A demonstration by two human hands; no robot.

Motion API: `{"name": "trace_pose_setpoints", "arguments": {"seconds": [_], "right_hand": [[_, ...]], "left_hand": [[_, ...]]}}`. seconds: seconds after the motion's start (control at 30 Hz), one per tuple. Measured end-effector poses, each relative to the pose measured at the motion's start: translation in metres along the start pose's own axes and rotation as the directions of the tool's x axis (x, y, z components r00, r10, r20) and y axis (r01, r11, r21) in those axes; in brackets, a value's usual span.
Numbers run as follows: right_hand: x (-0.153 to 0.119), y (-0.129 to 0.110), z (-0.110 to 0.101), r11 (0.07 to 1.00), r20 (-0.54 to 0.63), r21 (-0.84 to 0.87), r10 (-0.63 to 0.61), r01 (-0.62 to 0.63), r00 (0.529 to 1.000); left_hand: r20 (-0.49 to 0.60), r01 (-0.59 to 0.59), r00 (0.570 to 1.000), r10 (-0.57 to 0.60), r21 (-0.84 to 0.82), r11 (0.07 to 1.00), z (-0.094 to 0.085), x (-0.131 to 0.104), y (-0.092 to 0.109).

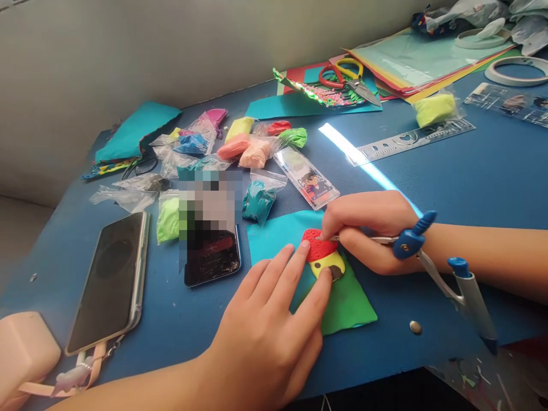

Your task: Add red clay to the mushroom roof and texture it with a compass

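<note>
My right hand (377, 231) is closed on a drawing compass (411, 242) with a blue joint, gripping one metal leg. The compass's tip touches a red, dotted clay piece (317, 246). Below the red part is a yellow clay piece (327, 265) with a dark spot and a dark brown patch. Both lie on a sheet that is blue (274, 234) at the back and green (355, 308) at the front. My left hand (274, 325) lies with fingers spread, its fingertips touching the red and the brown clay. Part of the sheet is hidden under it.
Bags of coloured clay (259, 200) lie behind the sheet. A phone (109, 279) and a second phone (214, 257) are at the left. Farther back are scissors (351, 83), a clear ruler (411, 140) and a tape roll (520, 71). A metal stud (415, 327) sits near the front edge.
</note>
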State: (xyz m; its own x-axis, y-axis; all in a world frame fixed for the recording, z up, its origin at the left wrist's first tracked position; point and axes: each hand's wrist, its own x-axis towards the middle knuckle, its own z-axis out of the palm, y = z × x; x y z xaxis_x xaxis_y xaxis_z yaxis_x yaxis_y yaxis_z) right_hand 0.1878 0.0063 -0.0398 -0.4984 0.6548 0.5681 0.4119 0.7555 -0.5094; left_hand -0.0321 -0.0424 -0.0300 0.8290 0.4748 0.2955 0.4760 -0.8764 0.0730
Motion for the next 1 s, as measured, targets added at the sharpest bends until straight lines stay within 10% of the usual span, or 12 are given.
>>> {"name": "trace_pose_setpoints", "arguments": {"seconds": [1.0], "right_hand": [[0.002,-0.004,-0.007,0.996,0.134,0.008,-0.089,0.088,0.987]], "left_hand": [[0.004,0.005,1.0,-0.005,-0.001,1.0,0.0,0.002,0.001]]}}
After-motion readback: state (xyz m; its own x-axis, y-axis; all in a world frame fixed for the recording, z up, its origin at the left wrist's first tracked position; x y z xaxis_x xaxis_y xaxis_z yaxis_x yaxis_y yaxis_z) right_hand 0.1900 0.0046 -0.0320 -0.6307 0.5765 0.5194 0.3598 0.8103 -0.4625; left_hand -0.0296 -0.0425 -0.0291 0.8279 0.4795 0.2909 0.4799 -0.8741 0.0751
